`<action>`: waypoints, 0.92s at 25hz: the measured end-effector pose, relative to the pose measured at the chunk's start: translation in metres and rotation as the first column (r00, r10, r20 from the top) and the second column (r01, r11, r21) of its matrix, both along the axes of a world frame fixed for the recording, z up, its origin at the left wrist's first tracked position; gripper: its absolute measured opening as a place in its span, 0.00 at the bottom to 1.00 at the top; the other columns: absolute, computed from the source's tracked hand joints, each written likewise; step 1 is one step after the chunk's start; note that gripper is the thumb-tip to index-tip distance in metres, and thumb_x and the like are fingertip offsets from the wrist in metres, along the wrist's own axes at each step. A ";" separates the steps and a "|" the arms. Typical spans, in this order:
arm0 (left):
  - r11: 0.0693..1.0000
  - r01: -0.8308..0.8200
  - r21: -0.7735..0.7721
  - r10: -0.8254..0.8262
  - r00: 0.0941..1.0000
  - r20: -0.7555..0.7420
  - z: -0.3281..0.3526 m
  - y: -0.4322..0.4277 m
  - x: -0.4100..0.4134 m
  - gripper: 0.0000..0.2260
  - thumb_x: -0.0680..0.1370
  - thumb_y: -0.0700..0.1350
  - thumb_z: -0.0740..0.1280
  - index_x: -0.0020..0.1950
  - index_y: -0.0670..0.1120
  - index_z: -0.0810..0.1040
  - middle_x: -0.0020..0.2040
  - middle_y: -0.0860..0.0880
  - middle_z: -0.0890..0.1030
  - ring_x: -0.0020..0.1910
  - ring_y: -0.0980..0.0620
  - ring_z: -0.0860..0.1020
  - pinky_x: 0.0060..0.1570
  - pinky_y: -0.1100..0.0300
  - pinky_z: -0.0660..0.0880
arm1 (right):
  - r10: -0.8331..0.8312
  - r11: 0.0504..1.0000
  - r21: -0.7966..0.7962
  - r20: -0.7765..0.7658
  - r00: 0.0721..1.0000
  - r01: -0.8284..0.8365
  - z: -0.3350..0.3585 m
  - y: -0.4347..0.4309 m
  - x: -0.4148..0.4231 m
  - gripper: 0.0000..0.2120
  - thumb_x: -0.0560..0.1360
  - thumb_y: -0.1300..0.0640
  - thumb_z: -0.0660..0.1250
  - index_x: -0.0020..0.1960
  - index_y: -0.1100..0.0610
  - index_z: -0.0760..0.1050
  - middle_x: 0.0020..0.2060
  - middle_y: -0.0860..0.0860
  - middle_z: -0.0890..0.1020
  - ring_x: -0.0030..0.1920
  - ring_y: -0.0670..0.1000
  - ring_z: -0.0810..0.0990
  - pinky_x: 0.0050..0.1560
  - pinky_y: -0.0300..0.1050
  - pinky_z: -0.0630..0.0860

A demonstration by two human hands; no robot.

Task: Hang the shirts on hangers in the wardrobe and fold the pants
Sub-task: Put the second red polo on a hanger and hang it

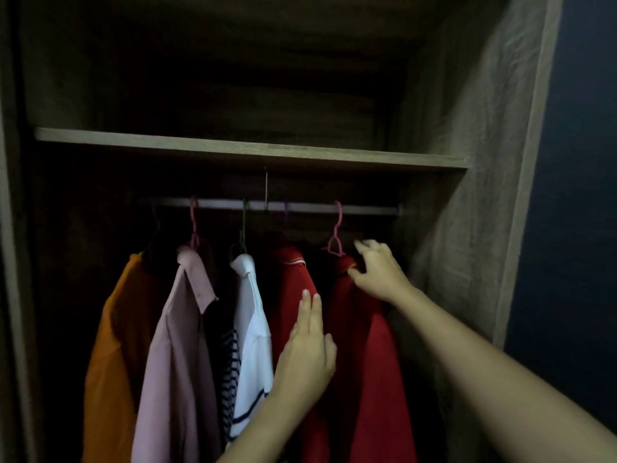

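So the rightmost red shirt (pixel 367 362) is hanging off a pink hanger (pixel 335 242) at the right end of the rail (pixel 300 207). My right hand (pixel 380 272) is touching its collar, can't tell if it's pinching. My left hand (pixel 307 355) is pressing flat, fingers straight, on the neighbouring red shirt (pixel 290 289).

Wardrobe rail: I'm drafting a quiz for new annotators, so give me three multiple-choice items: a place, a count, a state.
1. Which shirt hangs farthest left on the rail? A) orange B) white C) red
2. How many red shirts show? A) one B) two C) three
3. How do the left hand's fingers lie? A) straight, against a red shirt B) curled round a hanger C) clenched, empty

1 A: the orange shirt is leftmost.
2 B: the left red shirt and the right red shirt hang side by side.
3 A: they lie flat on the left red shirt.
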State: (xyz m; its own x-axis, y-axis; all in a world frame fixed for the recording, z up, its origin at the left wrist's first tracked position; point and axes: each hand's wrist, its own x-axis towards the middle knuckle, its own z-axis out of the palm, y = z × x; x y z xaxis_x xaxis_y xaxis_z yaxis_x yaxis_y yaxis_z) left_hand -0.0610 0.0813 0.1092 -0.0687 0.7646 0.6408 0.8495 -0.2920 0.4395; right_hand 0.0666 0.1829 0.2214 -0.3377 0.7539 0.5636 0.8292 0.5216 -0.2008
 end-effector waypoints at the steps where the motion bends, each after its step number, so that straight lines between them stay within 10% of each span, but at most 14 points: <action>1: 1.000 -0.007 0.019 0.007 1.000 0.009 -0.004 -0.008 0.002 0.31 0.78 0.47 0.56 0.77 0.45 0.45 0.78 0.49 0.41 0.75 0.50 0.56 0.67 0.56 0.67 | 0.063 0.997 0.054 -0.043 0.997 -0.061 -0.001 -0.009 0.001 0.26 0.76 0.56 0.63 0.71 0.60 0.64 0.69 0.57 0.69 0.69 0.57 0.66 0.69 0.45 0.62; 6: 0.991 -0.134 0.012 0.134 0.990 0.043 -0.046 -0.075 0.002 0.34 0.73 0.54 0.49 0.76 0.42 0.48 0.76 0.50 0.47 0.75 0.55 0.49 0.72 0.62 0.57 | 0.458 0.883 0.203 -0.172 0.872 -0.424 -0.024 -0.068 -0.017 0.16 0.78 0.59 0.59 0.63 0.61 0.74 0.60 0.56 0.79 0.63 0.52 0.76 0.65 0.38 0.65; 11: 0.912 -0.350 -0.214 0.375 0.923 0.085 -0.128 -0.175 -0.025 0.35 0.73 0.56 0.48 0.76 0.43 0.47 0.76 0.51 0.46 0.76 0.53 0.48 0.73 0.60 0.56 | 0.710 0.704 0.014 -0.048 0.703 -0.710 -0.121 -0.138 -0.077 0.20 0.78 0.52 0.55 0.61 0.62 0.76 0.57 0.57 0.81 0.59 0.54 0.78 0.62 0.39 0.66; 23: 0.244 -0.569 -0.785 0.890 0.454 -0.052 -0.352 -0.494 -0.104 0.32 0.78 0.45 0.60 0.77 0.40 0.46 0.78 0.43 0.47 0.74 0.44 0.60 0.68 0.54 0.64 | 0.901 0.326 -0.640 -0.012 0.433 -0.696 -0.413 -0.389 -0.233 0.28 0.78 0.43 0.52 0.71 0.61 0.64 0.67 0.58 0.71 0.68 0.58 0.68 0.68 0.48 0.63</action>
